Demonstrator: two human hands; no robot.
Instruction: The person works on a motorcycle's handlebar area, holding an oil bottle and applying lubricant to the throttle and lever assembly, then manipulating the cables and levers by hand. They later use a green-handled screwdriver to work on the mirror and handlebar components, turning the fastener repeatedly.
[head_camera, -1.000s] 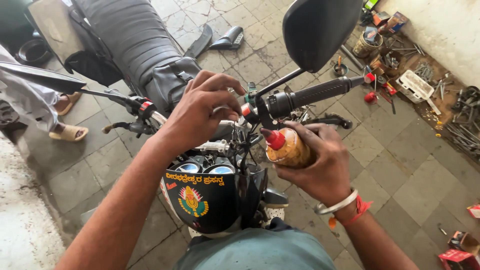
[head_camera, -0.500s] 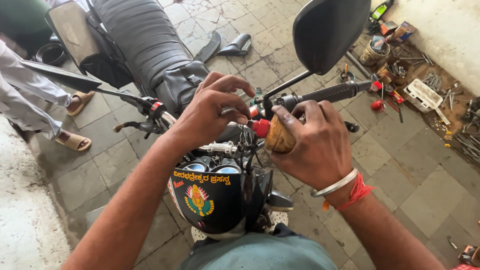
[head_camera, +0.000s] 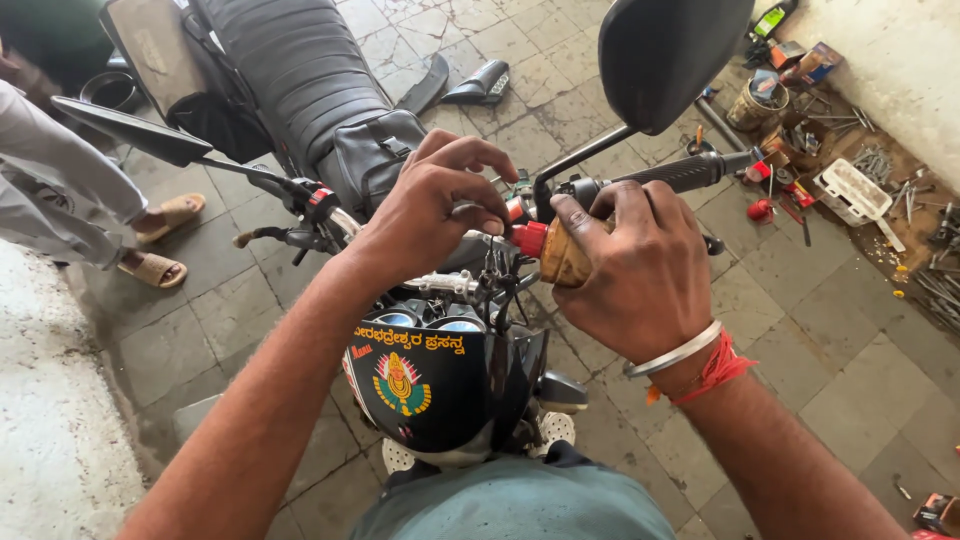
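I look down over the front of a black motorcycle (head_camera: 440, 390). My right hand (head_camera: 640, 270) grips a small amber squeeze bottle (head_camera: 565, 250) with a red nozzle, tipped sideways towards the middle of the handlebar (head_camera: 680, 175). My left hand (head_camera: 440, 205) pinches something thin at the handlebar clamp, right at the nozzle tip. What it pinches is hidden under the fingers. A round mirror (head_camera: 670, 55) rises above my right hand. The black seat (head_camera: 300, 70) runs away behind.
A person in light trousers and sandals (head_camera: 160, 240) stands at the left. Tools, tins and a white tray (head_camera: 850, 190) lie scattered along the wall at the right. Two black motorcycle parts (head_camera: 480, 85) rest on the stone floor beyond the seat.
My right hand has lifted the bottle and turned it so the red nozzle points left at the clamp. My left hand stays at the handlebar centre, fingers pinched closer.
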